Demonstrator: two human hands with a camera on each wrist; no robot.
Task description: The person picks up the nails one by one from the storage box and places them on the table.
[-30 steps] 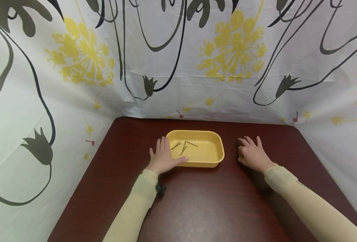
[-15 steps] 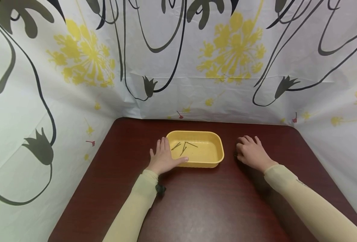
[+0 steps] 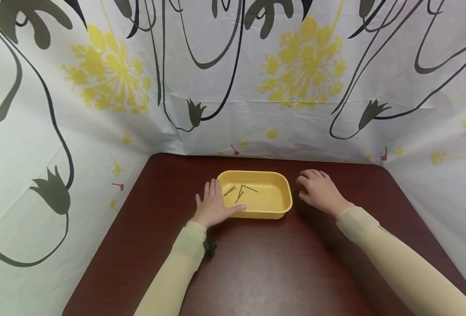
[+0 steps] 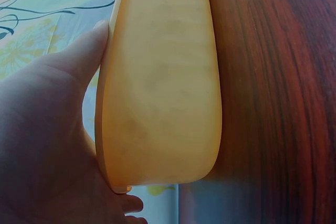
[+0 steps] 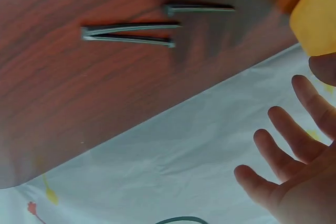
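Note:
A yellow plastic tray stands on the dark table, with several thin nails lying in its left half. My left hand rests at the tray's left end, its fingers straight along the rim and its thumb over the near rim. The left wrist view shows that thumb against the rim. Just right of the tray, my right hand hovers over the table. Its fingers are apart, with nothing seen between them. Close by on the table, the right wrist view shows two nails side by side and a single nail.
The reddish-brown table reaches back to a white cloth printed with flowers and stems, which hangs behind and on both sides. A dark strap shows at the left wrist.
My right hand has moved left from its place on the table, closer to the tray. The left hand, the tray and the nails in it stay where they were.

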